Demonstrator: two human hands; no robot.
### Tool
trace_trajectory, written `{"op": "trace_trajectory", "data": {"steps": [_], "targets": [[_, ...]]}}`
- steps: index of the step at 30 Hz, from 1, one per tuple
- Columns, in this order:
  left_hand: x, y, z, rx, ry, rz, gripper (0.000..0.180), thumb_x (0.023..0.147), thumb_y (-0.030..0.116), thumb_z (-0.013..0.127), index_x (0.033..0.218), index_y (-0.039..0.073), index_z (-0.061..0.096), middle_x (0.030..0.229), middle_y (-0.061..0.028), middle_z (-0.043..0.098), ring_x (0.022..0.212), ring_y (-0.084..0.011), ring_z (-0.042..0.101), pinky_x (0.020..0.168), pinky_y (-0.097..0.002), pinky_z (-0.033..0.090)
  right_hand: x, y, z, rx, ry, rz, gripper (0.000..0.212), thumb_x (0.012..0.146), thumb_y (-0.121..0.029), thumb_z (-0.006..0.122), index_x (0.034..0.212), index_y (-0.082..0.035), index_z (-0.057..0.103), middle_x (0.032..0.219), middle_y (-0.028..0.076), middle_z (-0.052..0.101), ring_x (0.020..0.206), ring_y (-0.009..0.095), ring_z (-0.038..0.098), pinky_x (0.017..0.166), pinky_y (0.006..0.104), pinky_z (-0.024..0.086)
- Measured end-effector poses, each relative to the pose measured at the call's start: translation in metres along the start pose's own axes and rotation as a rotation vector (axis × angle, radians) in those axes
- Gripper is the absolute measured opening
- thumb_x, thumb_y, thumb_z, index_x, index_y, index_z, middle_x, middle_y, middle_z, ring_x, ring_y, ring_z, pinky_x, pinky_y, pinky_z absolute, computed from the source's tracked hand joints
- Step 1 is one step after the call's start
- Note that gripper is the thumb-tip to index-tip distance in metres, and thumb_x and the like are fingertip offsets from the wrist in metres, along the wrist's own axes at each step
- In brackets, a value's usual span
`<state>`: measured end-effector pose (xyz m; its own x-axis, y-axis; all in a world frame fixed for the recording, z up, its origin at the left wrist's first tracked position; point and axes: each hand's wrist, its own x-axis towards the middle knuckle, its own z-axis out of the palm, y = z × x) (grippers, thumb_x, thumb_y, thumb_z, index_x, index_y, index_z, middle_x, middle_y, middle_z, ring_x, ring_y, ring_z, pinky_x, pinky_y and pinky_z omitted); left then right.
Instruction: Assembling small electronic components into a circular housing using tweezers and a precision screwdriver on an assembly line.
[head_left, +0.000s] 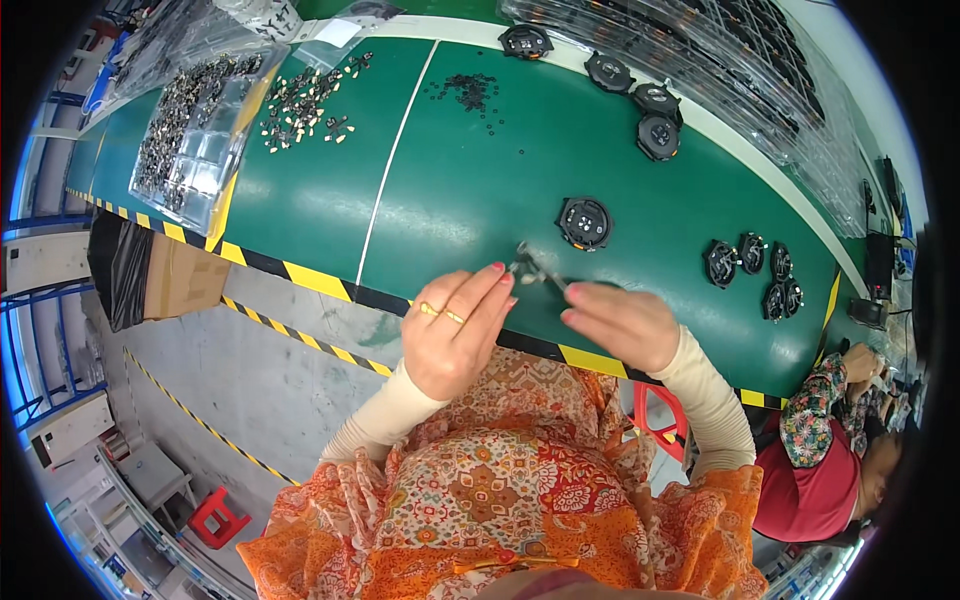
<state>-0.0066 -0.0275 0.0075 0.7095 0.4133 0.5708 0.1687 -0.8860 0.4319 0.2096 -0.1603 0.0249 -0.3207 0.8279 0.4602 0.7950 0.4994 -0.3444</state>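
My left hand, with rings on a finger, is closed in a pinch on a small pale-and-dark part above the near side of the green table. My right hand is closed on a thin metal tool that looks like tweezers; its tip is up by that part. Just beyond my hands lies a round black watch-like case, touched by neither hand. Farther off is a scatter of tiny black rings. To its left sits a loose pile of small black-and-cream parts.
A clear compartment tray of small parts stands at left. Several black cases lie at the far edge, and others at right. Clear stacked trays line the back. A co-worker sits at right. Striped tape marks the near edge.
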Motion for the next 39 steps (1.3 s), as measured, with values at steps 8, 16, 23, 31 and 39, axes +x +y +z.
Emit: {"op": "trace_trajectory", "data": {"steps": [8,16,23,31,39], "targets": [[0.06,0.019,0.045,0.009,-0.138,0.027,0.038,0.073,0.019,0.079,0.11,0.011,0.072,0.103,-0.0057,0.059,0.087,-0.0244,0.057,0.071,-0.0363,0.046,-0.016,0.013,-0.004,0.454,0.74,0.652,0.019,0.091,0.011,0.057,0.106,0.006,0.067,0.113,0.025,0.066,0.09,0.033,0.072,0.077,0.0371,0.06],[0.028,0.011,0.01,-0.093,-0.3,0.154,0.041,0.074,0.011,0.068,0.115,0.006,0.069,0.111,-0.0083,0.058,0.094,-0.0236,0.056,0.078,-0.0371,0.047,-0.024,0.001,0.007,0.819,0.812,0.809,0.017,0.091,0.008,0.06,0.106,0.005,0.068,0.11,0.026,0.068,0.085,0.03,0.072,0.073,0.0346,0.06],[0.023,0.029,0.028,-0.034,-0.248,0.039,0.04,0.073,0.016,0.073,0.112,0.008,0.07,0.105,-0.0058,0.058,0.087,-0.023,0.056,0.071,-0.0352,0.05,-0.025,-0.003,0.011,0.986,0.807,0.903,0.016,0.093,0.004,0.061,0.109,0.004,0.061,0.107,0.029,0.068,0.081,0.03,0.073,0.069,0.0347,0.061],[0.011,0.007,0.014,-0.123,-0.245,0.11,0.034,0.07,0.003,0.066,0.104,0.003,0.072,0.103,-0.0051,0.064,0.09,-0.0239,0.061,0.073,-0.0358,0.053,-0.011,0.006,0.006,1.047,0.707,0.871,0.018,0.096,0.002,0.058,0.111,0.001,0.048,0.104,0.031,0.067,0.078,0.032,0.073,0.066,0.0349,0.061],[0.008,0.0,0.019,-0.142,-0.23,0.151,0.031,0.072,0.006,0.065,0.102,0.001,0.072,0.105,-0.0057,0.065,0.094,-0.0231,0.061,0.074,-0.0361,0.053,-0.012,0.009,0.012,1.078,0.676,0.896,0.018,0.097,0.0,0.056,0.107,-0.004,0.042,0.097,0.03,0.067,0.071,0.031,0.072,0.06,0.0339,0.06]]}}
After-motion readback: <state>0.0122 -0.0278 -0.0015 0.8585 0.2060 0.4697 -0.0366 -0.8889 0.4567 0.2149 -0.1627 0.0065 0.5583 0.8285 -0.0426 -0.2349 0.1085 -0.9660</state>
